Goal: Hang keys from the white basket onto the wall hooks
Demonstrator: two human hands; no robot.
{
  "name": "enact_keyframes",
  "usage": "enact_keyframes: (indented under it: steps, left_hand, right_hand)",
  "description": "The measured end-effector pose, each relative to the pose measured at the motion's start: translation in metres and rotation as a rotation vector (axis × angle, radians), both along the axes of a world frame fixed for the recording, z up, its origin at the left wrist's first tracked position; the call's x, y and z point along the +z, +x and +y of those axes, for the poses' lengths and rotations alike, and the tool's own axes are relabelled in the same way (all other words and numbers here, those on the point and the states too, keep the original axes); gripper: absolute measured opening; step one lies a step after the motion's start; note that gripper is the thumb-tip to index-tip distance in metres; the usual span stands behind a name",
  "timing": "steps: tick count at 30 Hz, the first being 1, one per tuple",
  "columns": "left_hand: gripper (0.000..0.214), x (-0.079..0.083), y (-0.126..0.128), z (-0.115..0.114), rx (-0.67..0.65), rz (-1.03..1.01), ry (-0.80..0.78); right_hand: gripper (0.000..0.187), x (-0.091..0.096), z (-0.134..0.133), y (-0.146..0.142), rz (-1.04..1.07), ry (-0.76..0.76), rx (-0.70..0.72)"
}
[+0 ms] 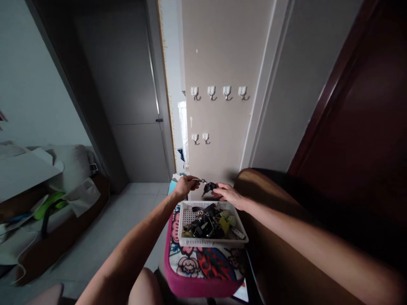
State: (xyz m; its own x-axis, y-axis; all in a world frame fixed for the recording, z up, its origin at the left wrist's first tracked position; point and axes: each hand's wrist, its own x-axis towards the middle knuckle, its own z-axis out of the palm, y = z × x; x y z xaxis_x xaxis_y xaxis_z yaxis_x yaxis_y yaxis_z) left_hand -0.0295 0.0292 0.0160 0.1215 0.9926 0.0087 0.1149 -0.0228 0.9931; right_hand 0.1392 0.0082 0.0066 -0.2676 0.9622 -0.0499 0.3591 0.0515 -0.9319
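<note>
One key bunch (pixel 209 187) held above far edge of basket (pixel 213 242). Left hand (pixel 185 187) pinches ring end (pixel 202 181); right hand (pixel 231 196) grips black fob (pixel 211 186). Step judged: two-handed handling of bunch. Next move likely calls for steady pinch.

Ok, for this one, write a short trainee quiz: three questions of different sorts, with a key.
1. How many white hooks show in all?
2. True or false: the basket under the hands is black.
3. What do the left hand and right hand hold between them? a) a cup b) a phone c) a black key on a ring

Key: 1. Six. 2. False; it is white. 3. c.
</note>
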Motion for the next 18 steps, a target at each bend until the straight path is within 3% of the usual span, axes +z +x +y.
enact_keyframes:
  steps: [5,12,15,18]
  left_hand:
    - [0.023,0.016,0.007,0.003,-0.057,0.366,0.129]
    - [0.017,0.051,0.018,0.002,0.068,0.766,0.286]
    - [0.015,0.068,0.017,0.006,0.133,0.750,0.309]
    - [0.017,0.086,0.011,0.015,0.131,0.503,0.300]
  right_hand:
    - [0.028,-0.002,0.002,-0.011,-0.093,0.302,0.041]
    - [0.022,0.014,0.009,-0.041,-0.041,0.379,0.006]
    - [0.022,0.026,0.019,-0.050,0.078,0.355,-0.013]
    - [0.022,0.050,0.037,-0.054,0.200,0.342,-0.038]
